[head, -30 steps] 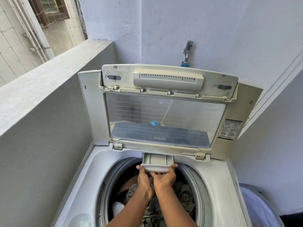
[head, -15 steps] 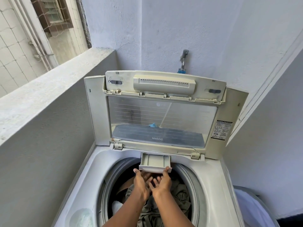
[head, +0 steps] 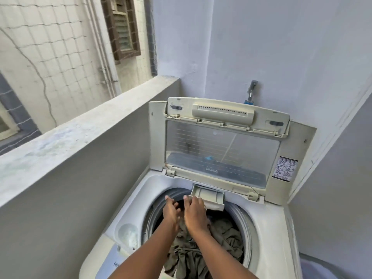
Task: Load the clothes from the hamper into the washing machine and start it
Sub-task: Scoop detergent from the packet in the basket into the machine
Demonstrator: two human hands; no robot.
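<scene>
Both hands hang over the open drum at the back edge of the washing machine (head: 267, 228). The left hand (head: 171, 211) is released, with its fingers loosely stretched toward the grey tub rim and holding nothing. The right hand (head: 196, 212) has its fingers bent at the front left corner of the detergent drawer (head: 209, 196). I cannot tell whether it pinches the drawer's lip or only hovers beside it.

The drawer is a shallow, ribbed tray of cream plastic. It juts out over the drum from under the lid hinge, probably pulled out for dosing or checking before the start.

The clothes (head: 225, 238) are already in the drum, a soft, crumpled heap of olive-grey cloth lying mostly toward its right side. The loading looks mostly done. The hamper (head: 318, 268) shows only as a pale curved rim off the machine's front right corner, with its contents hidden.

The lid (head: 221, 150) stands upright against the wall, which keeps the opening free. It is yellowed plastic framing a clear, lined window. A round well (head: 128, 236) at the front left of the deck holds white residue, and the control panel (head: 112, 260) sits just in front of it. A metal tap (head: 251, 91) sticks out of the rough painted wall behind.
</scene>
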